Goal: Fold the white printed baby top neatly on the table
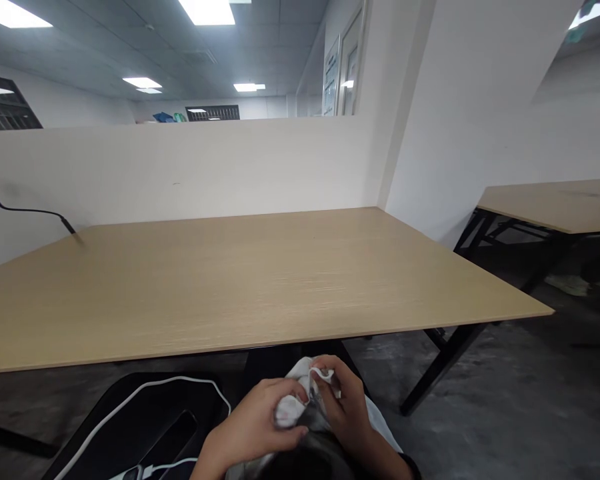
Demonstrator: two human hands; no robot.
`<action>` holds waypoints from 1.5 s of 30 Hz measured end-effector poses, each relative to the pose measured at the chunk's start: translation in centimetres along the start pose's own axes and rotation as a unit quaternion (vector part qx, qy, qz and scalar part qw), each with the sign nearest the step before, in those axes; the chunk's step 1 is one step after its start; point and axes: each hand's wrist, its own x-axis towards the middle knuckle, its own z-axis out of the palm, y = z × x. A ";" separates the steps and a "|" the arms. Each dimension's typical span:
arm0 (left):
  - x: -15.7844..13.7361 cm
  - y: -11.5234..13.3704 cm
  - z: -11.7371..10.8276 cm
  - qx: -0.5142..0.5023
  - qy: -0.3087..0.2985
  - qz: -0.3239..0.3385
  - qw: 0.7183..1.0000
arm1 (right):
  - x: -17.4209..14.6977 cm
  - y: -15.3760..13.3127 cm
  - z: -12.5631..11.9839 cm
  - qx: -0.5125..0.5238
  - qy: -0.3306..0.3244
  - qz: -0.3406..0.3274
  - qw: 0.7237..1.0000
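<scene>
Below the table's front edge, close to my body, both hands work on a crumpled white cloth (289,411). My left hand (260,420) has its fingers curled around a bunched part of it. My right hand (347,407) pinches a folded edge of the same cloth between thumb and fingers. The two hands are close together, with the cloth stretched between them. Pale fabric also shows beneath and to the right of my right wrist; whether it is one piece with the cloth I cannot tell.
A wooden table (240,280) stands in front of me, against a white partition (220,170). A black cable (30,211) reaches its left rear. At lower left, a white cord (145,387) lies over a black chair seat (130,427). Another table (555,203) stands at right.
</scene>
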 end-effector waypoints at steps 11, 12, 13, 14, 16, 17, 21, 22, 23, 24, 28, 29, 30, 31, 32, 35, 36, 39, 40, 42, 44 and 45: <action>-0.5 -2.1 -0.9 0.036 0.116 0.063 0.991 | 1.0 0.0 0.1 0.093 0.091 0.200 0.971; -0.5 -2.0 -0.8 0.034 0.106 0.055 0.992 | 1.0 0.0 0.1 0.096 0.106 0.203 0.969; -0.5 -1.8 -0.7 0.034 0.090 0.042 0.994 | 1.1 -0.1 0.1 0.098 0.122 0.205 0.966; -0.5 -1.5 -0.6 0.039 0.070 0.028 0.996 | 1.1 -0.1 0.0 0.101 0.133 0.205 0.964; -0.3 -1.1 -0.3 0.058 0.027 0.008 0.998 | 1.0 -0.2 0.0 0.105 0.138 0.196 0.965; -0.2 -0.9 -0.2 0.068 0.007 0.004 0.998 | 0.9 -0.3 0.0 0.105 0.129 0.185 0.969; 0.2 -0.5 0.4 0.062 -0.025 0.000 0.998 | 0.5 -0.3 -0.1 0.066 0.055 0.131 0.988; 0.3 -0.4 0.4 0.051 -0.020 0.002 0.999 | 0.4 -0.2 -0.1 0.045 0.043 0.118 0.991; 0.4 -0.2 0.3 0.036 -0.012 0.006 0.999 | 0.5 -0.2 -0.2 0.019 0.042 0.101 0.994; 0.4 -0.1 0.2 0.016 -0.001 0.013 1.000 | 0.5 -0.3 -0.3 -0.009 0.048 0.075 0.996; 0.2 0.1 -0.3 -0.080 0.049 0.014 0.995 | 0.8 -1.3 -1.1 -0.092 0.025 -0.088 0.992; 0.1 0.1 -0.4 -0.103 0.061 0.006 0.993 | 0.9 -1.7 -1.3 -0.102 -0.019 -0.129 0.986; 0.0 0.1 -0.5 -0.123 0.070 -0.004 0.990 | 1.0 -2.0 -1.4 -0.112 -0.071 -0.164 0.978; 0.0 0.0 -0.5 -0.140 0.075 -0.013 0.987 | 1.1 -2.3 -1.5 -0.127 -0.119 -0.192 0.966; -0.1 0.0 -0.5 -0.153 0.078 -0.018 0.985 | 1.1 -2.5 -1.5 -0.148 -0.155 -0.212 0.953; -0.1 -0.1 -0.4 -0.158 0.083 -0.014 0.984 | 1.1 -2.4 -1.3 -0.225 -0.179 -0.217 0.933; -0.1 -0.1 -0.4 -0.151 0.094 -0.006 0.984 | 1.1 -2.2 -1.2 -0.244 -0.172 -0.206 0.932; 0.0 0.0 -0.2 -0.132 0.143 0.030 0.980 | 1.0 -1.6 -1.1 -0.254 -0.166 -0.174 0.937; 0.0 0.0 -0.2 -0.131 0.156 0.043 0.978 | 0.9 -1.4 -1.1 -0.246 -0.168 -0.167 0.940; 0.0 -0.1 -0.2 -0.133 0.168 0.059 0.975 | 0.9 -1.3 -1.1 -0.221 -0.169 -0.160 0.947; 0.0 -0.2 -0.1 -0.137 0.169 0.061 0.974 | 0.7 -1.2 -1.1 -0.192 -0.160 -0.159 0.955; 0.0 -0.3 -0.1 -0.138 0.166 0.056 0.975 | 0.7 -1.2 -1.0 -0.179 -0.149 -0.159 0.959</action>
